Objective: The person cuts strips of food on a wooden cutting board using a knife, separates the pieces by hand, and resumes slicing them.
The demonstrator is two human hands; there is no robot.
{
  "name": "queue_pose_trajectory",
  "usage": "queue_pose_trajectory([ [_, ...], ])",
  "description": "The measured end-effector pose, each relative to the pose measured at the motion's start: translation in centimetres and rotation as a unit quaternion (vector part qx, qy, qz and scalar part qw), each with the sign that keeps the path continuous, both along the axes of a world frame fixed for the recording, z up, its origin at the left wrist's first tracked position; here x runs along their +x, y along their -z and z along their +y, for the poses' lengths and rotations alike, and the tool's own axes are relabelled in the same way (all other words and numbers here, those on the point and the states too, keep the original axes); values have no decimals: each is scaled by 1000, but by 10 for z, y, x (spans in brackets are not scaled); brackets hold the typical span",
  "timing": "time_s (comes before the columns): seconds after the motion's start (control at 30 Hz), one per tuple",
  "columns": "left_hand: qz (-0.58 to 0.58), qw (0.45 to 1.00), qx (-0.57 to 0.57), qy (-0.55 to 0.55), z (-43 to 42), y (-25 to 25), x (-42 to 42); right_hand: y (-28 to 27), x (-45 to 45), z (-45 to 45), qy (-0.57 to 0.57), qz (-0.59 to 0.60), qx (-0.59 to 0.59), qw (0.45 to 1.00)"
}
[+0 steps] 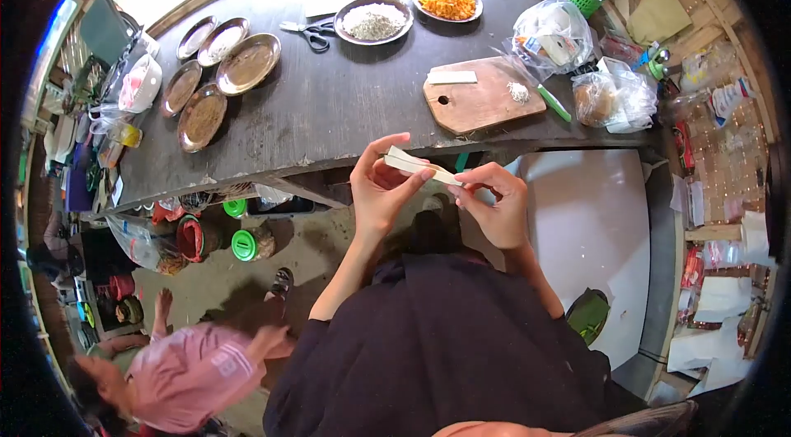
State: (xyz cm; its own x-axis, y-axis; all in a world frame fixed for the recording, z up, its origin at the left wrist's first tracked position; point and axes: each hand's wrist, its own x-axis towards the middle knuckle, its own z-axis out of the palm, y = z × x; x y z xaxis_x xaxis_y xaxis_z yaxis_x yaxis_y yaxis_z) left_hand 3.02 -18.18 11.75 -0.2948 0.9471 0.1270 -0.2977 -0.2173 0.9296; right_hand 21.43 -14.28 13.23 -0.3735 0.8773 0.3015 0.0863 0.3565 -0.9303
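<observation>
Above the front edge of the dark table, my left hand [381,190] grips a pale, flat strip [405,161] between thumb and fingers. A thin dark line runs along the strip, like a fold or the gap between two layers; its material is unclear. My right hand [496,202] pinches the narrower right end of the same strip. Beyond the hands lies a wooden cutting board [482,112], bearing a similar white piece [452,77] and a small heap of white shreds [518,92]. A green-handled knife [554,104] rests along the board's right side.
Plates of white-grey bits [375,22] and orange shreds [446,1] stand at the back near black-handled scissors [315,40]. Several metal plates [249,65] sit left, plastic bags [554,33] right. A person in pink [194,375] is on the floor side at lower left.
</observation>
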Motion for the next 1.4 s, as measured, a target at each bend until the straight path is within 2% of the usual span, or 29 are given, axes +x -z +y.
queue_pose_trajectory([
  [0.17,7,999,-30,-22,26,0,-9,-2,6,33,-16,-18,-14,1000],
  [0.27,-31,999,11,3,45,8,-16,-1,14,54,-37,-8,-16,999],
  [0.33,-12,990,-24,141,60,10,-21,-2,20,70,-78,-21,-33,996],
  [0.4,27,984,-8,174,74,7,-17,-5,27,85,-95,-43,-35,994],
  [0.5,149,957,-58,242,91,-6,-12,-9,33,109,-115,-73,-35,990],
  [0.6,197,955,-35,218,110,4,-7,-7,42,134,-120,-82,-32,989],
  [0.73,213,953,-60,208,131,13,-10,-5,53,162,-123,-91,-35,988],
  [0.8,128,978,-17,166,140,18,-5,-3,57,174,-127,-83,-37,988],
  [0.83,116,979,-56,157,141,19,-3,-1,60,179,-128,-73,-39,988],
  [0.93,48,988,-26,143,154,28,6,1,70,194,-126,-64,-51,989],
  [1.07,25,994,-30,106,170,36,18,9,81,203,-115,-49,-77,989],
  [1.17,31,993,-32,106,175,38,22,12,83,204,-103,-47,-94,989],
  [1.33,55,992,-50,100,180,50,22,40,77,206,-66,24,-227,971],
  [1.4,99,987,-106,74,180,58,22,52,72,208,-37,-10,-198,979],
])
